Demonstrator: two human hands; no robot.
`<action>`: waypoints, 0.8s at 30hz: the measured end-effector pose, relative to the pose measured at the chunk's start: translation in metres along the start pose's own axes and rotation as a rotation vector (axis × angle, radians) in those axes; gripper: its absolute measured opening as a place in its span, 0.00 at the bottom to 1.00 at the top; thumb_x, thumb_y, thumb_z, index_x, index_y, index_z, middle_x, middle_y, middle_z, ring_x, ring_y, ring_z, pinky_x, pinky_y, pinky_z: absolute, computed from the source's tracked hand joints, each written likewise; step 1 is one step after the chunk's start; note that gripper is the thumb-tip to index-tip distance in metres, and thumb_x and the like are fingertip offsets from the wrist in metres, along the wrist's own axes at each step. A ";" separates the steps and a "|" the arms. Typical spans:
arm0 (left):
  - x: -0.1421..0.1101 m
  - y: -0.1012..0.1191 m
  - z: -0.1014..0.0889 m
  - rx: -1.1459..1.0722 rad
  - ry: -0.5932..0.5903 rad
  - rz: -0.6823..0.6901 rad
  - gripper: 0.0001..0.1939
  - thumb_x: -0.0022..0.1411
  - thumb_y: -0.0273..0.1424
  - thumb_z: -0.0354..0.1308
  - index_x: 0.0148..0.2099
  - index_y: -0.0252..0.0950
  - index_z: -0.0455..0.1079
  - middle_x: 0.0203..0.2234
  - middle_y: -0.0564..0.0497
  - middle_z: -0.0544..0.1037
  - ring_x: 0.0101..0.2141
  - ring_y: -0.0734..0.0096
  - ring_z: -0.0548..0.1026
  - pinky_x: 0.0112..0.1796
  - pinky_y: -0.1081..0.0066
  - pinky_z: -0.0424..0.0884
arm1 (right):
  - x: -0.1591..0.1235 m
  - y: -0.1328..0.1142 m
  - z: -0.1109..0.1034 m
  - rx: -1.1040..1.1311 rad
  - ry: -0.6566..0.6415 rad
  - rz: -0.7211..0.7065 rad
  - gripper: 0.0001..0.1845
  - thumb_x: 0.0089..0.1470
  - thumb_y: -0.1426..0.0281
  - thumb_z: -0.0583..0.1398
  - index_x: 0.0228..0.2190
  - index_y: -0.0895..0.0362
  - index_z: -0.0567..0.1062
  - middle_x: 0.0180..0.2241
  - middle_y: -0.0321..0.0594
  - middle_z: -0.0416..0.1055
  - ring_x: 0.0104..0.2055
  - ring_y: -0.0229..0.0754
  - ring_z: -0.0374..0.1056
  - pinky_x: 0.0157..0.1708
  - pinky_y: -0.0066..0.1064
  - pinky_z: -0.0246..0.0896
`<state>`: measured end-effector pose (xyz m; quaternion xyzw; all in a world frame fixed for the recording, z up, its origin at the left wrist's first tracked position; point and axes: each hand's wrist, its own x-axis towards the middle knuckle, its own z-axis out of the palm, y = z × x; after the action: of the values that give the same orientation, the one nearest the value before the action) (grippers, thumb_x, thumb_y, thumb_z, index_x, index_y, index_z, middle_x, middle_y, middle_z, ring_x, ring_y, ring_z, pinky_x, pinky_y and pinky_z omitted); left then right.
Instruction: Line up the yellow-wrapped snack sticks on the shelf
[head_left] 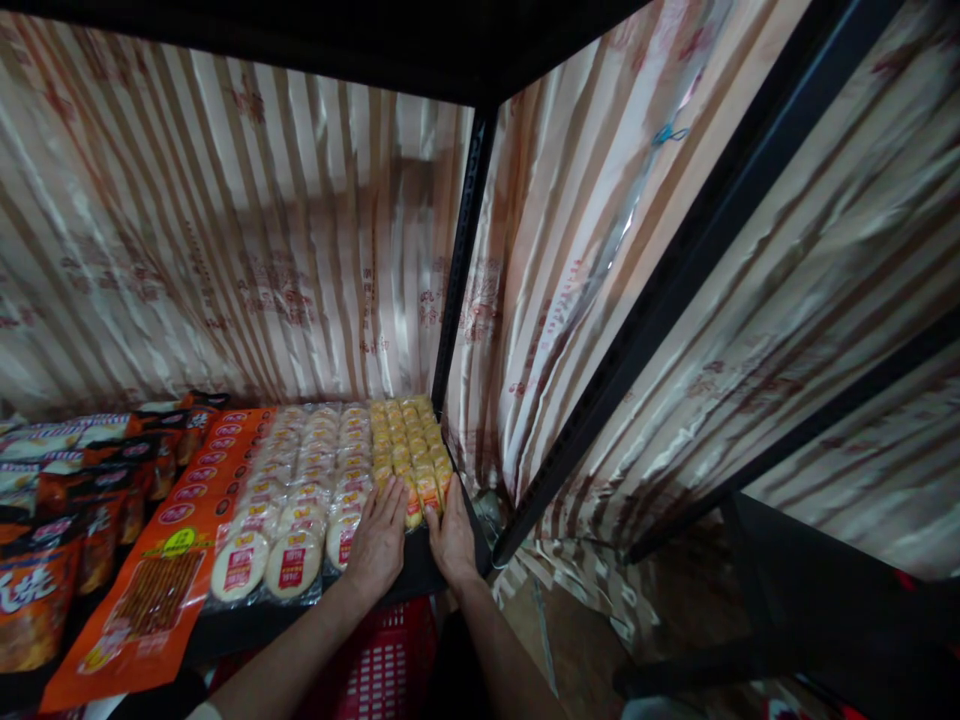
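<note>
Rows of small yellow wrapped cakes lie at the right end of the black shelf. My left hand rests at their front left, its fingers stretched out flat against the wrappers and beside the white round packs. Along the front right edge of the yellow cakes, my right hand touches them with fingers extended and thumb apart. Neither hand is closed around anything. To the left stand rows of clear-wrapped white round cakes with red labels. Parts of the nearest yellow cakes are hidden by my fingers.
An orange bag of stick snacks lies left of the white cakes, with orange and black pouches farther left. Below the shelf is a red basket. Black metal posts and striped plastic sheeting enclose the back and right.
</note>
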<state>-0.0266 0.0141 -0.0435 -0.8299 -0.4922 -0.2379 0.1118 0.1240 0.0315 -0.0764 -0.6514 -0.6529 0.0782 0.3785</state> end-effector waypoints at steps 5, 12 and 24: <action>0.001 0.001 -0.003 -0.020 -0.019 -0.019 0.28 0.52 0.19 0.43 0.57 0.28 0.57 0.57 0.40 0.61 0.58 0.60 0.56 0.54 0.55 0.59 | -0.001 -0.004 -0.002 -0.034 -0.004 -0.008 0.34 0.54 0.66 0.48 0.58 0.70 0.47 0.60 0.57 0.49 0.62 0.47 0.45 0.57 0.41 0.48; 0.023 -0.003 -0.008 -0.074 0.053 -0.113 0.22 0.59 0.25 0.41 0.56 0.30 0.59 0.57 0.41 0.60 0.59 0.63 0.55 0.56 0.57 0.57 | -0.001 -0.007 -0.005 -0.042 -0.018 0.019 0.34 0.55 0.65 0.47 0.58 0.71 0.46 0.60 0.57 0.47 0.62 0.47 0.44 0.58 0.41 0.47; 0.116 -0.045 -0.001 -0.134 -0.364 -0.448 0.28 0.63 0.35 0.33 0.63 0.29 0.46 0.63 0.44 0.45 0.62 0.62 0.40 0.58 0.58 0.45 | -0.003 -0.003 -0.001 -0.056 0.044 -0.010 0.34 0.56 0.63 0.47 0.58 0.68 0.48 0.59 0.55 0.50 0.61 0.48 0.48 0.56 0.41 0.50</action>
<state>-0.0198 0.1245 0.0142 -0.7353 -0.6581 -0.1359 -0.0888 0.1218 0.0279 -0.0744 -0.6602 -0.6494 0.0436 0.3748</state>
